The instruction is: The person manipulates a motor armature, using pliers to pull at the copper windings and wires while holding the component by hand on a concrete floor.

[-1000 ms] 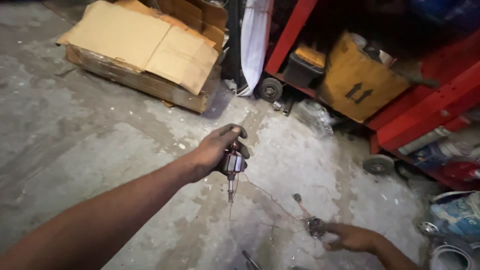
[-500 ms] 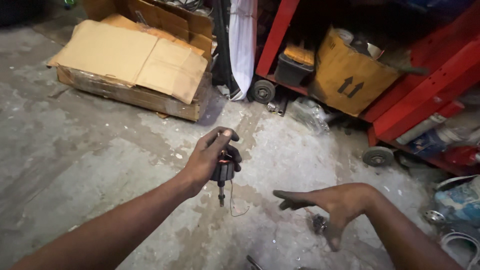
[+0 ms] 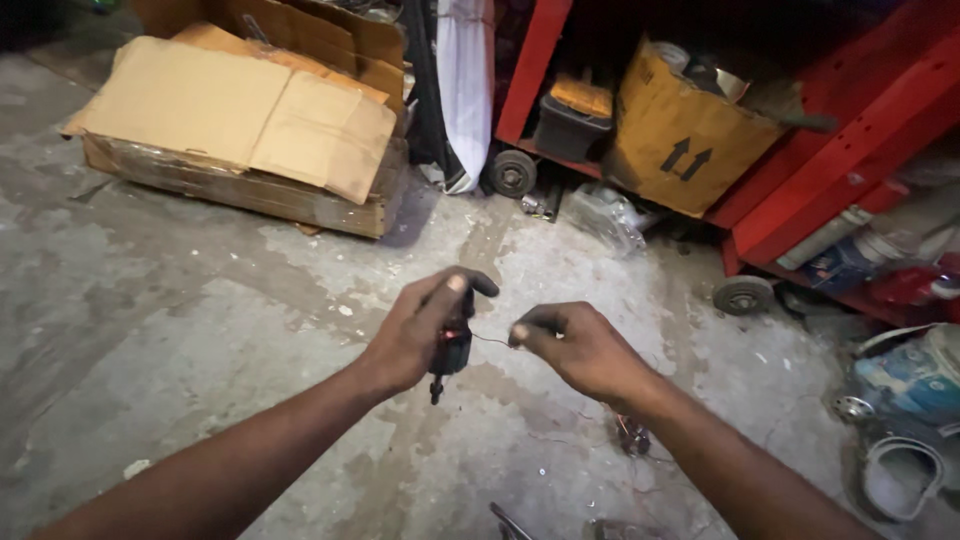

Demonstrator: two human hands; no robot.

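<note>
My left hand (image 3: 420, 328) is closed around a small dark motor armature (image 3: 453, 350) whose thin shaft points down over the concrete floor. A fine copper wire (image 3: 492, 341) runs from the armature to my right hand (image 3: 575, 347), which pinches its end between thumb and forefinger just to the right. Both hands are held close together in mid-air above the floor. On the floor below my right wrist lies another small metal part (image 3: 632, 436).
A flattened cardboard box (image 3: 240, 130) lies at the back left. A red wheeled rack (image 3: 850, 150) holds a yellow-brown carton (image 3: 680, 130) and a dark case (image 3: 572, 120). White cloth (image 3: 466, 80) hangs at the back. Buckets and clutter (image 3: 900, 400) crowd the right edge.
My right hand rose from the floor, let go of the small part there, and moved left to pinch the wire at the armature. The left hand stayed nearly still.
</note>
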